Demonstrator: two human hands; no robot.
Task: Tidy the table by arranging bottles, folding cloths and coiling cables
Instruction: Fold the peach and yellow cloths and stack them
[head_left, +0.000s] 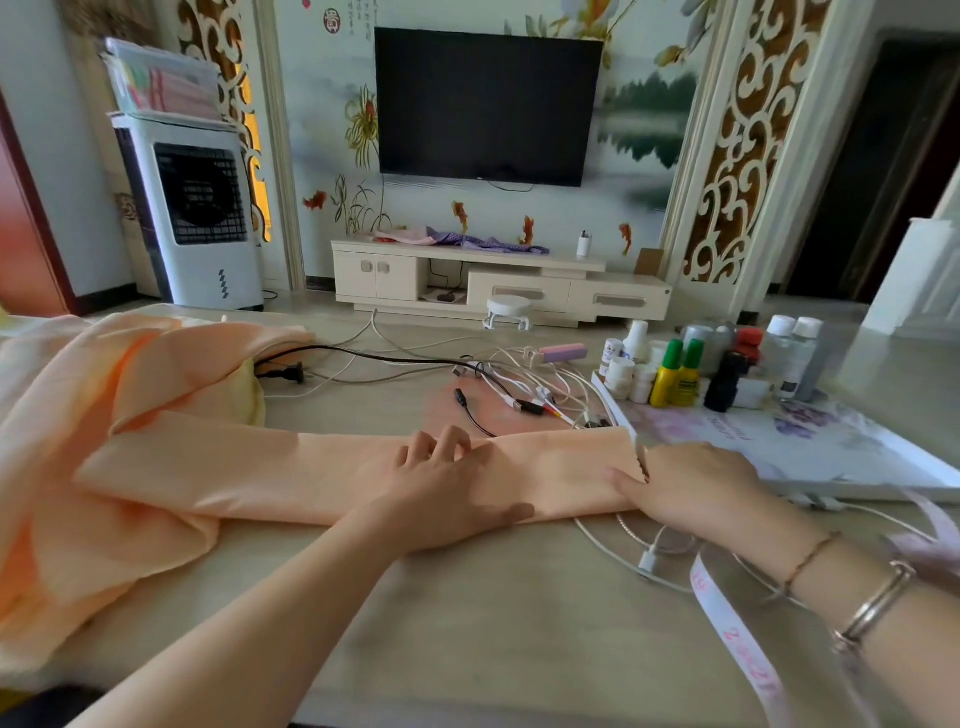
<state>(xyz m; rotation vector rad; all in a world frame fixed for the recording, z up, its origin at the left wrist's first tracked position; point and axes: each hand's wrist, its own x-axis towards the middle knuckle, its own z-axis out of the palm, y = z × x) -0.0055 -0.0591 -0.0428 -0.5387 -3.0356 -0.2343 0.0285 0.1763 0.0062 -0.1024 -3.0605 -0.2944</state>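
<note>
The fingers (441, 447) of the left hand (447, 488) are seen loosely bent and spread, pressed down onto a folded strip of peach cloth (249, 467) with nothing gripped, while the fingers (621, 480) of the right hand (696, 483) are laid nearly straight on the strip's right end, the thumb pointing left along the fabric; whether the edge is pinched there cannot be told. The folded strip is stretched across the middle of the table (467, 613), parallel to its near edge, and the rest of the cloth is heaped loosely toward the left edge, where a pale yellow piece (254, 395) is partly covered by it. Just behind the strip, toward the far edge, a tangle of white cables (550, 384) is spread, and a black cable (363, 356) with a plug is run leftward to the heap. A pink power bank (563, 353) is lain among the cables. Further white cable (649, 558) is trailed near the right hand on the near side. At the far right corner a group of bottles (680, 371) is stood together, white, yellow with green caps, black, and clear, on and beside a flat floral-printed box (841, 447). A pink printed ribbon (737, 639) is draped across the near right part of the table, and bracelets (872, 603) are worn on the right wrist.
</note>
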